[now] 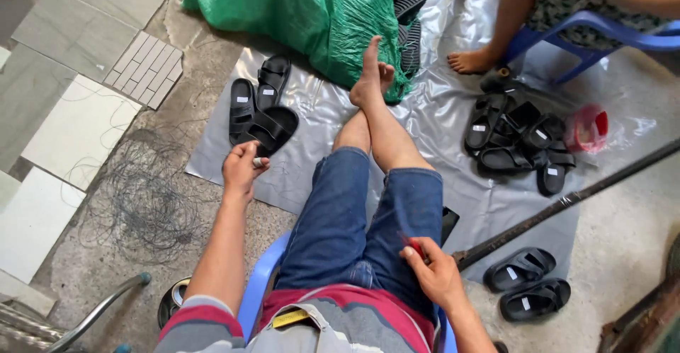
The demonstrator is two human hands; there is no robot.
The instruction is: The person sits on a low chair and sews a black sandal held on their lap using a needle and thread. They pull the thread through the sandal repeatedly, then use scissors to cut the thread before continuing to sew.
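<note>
Black sandal on silver sheet, left of legs — left hand grips its heel edge, fingers clenched on it. Step looks like setting sandal onto small pile. Right hand at thigh, fingers closed on small red tool. Next move calls for clean release beside pair — more sandals far right.

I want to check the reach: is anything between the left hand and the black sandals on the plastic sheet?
Nothing visible is in the way. The left hand is right at the nearest black sandal, its fingers on or just short of the edge. The crossed legs lie to the side, clear of that reach.
</note>
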